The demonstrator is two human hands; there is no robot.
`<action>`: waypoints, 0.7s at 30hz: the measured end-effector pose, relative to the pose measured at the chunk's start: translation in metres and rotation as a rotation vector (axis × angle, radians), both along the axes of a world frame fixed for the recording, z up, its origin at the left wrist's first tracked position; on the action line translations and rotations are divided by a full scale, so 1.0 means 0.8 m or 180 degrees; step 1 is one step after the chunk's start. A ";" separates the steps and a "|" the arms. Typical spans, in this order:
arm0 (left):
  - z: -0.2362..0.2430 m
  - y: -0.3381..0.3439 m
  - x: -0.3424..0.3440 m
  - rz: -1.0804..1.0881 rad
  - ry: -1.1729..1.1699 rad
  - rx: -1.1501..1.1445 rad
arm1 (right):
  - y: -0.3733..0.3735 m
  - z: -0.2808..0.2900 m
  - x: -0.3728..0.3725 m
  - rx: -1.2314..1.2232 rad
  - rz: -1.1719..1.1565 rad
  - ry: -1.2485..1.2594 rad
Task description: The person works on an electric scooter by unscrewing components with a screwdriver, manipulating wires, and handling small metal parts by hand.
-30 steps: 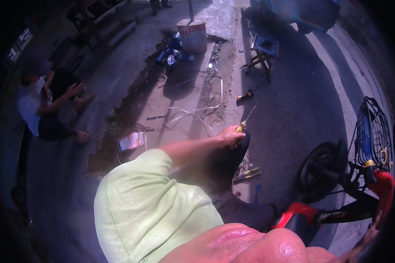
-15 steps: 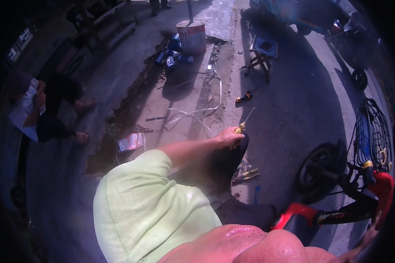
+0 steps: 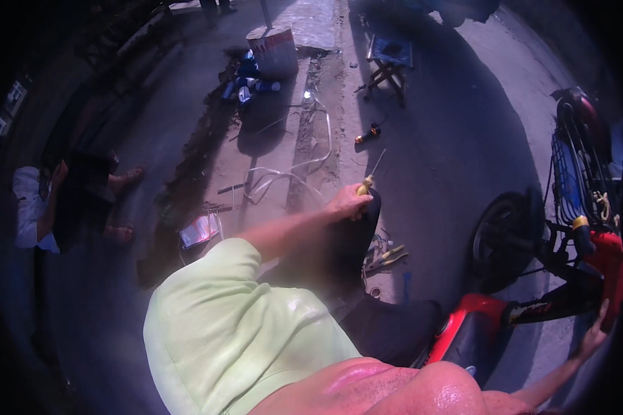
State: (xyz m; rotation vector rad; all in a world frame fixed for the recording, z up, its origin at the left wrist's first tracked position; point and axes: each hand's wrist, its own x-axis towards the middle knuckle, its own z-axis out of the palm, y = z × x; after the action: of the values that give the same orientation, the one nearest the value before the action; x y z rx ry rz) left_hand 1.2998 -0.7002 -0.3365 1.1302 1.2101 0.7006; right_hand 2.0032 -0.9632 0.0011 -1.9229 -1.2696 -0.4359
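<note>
My left hand (image 3: pixel 349 202) is closed around the yellow handle of a screwdriver (image 3: pixel 368 184), held above my dark-trousered knee. Its thin metal shaft points up and away. Far to the right, my right hand (image 3: pixel 591 339) lies against the red body (image 3: pixel 612 277) of a two-wheeled vehicle, with a finger stretched along it; the other fingers are hard to make out. Beyond my knee, pliers with yellowish handles (image 3: pixel 387 257) lie on the ground among small tools.
The vehicle's black wheel (image 3: pixel 502 235) and wire basket (image 3: pixel 578 176) stand at right. Ahead are an orange-and-black tool (image 3: pixel 368 133), a folding stool (image 3: pixel 389 62), a pale strip (image 3: pixel 325 149) and a concrete-filled drum (image 3: pixel 273 54). Another person (image 3: pixel 38 207) sits at left.
The view has shifted, and my right hand shows more plainly against the red body. My left hand keeps hold of the screwdriver near my knee.
</note>
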 end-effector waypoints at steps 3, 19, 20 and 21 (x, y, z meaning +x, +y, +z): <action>0.004 0.007 -0.013 0.0199 -0.0028 -0.0206 | 0.011 -0.042 -0.046 0.0513 0.0534 0.0833; -0.035 0.018 -0.004 0.0209 -0.0409 -0.0183 | -0.045 -0.414 -0.256 -0.0862 -0.0888 0.1245; -0.036 0.019 -0.004 0.0159 -0.0398 -0.0236 | -0.045 -0.423 -0.249 -0.0822 -0.0933 0.1181; -0.033 0.020 -0.005 0.0109 -0.0374 -0.0297 | -0.044 -0.425 -0.249 -0.0791 -0.0979 0.1130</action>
State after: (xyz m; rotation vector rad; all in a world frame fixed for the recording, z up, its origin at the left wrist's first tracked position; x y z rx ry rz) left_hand 1.2958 -0.6841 -0.3627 0.9797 1.1528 0.7193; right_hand 1.8041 -0.9983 -0.3393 -2.2944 -0.8310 -0.0792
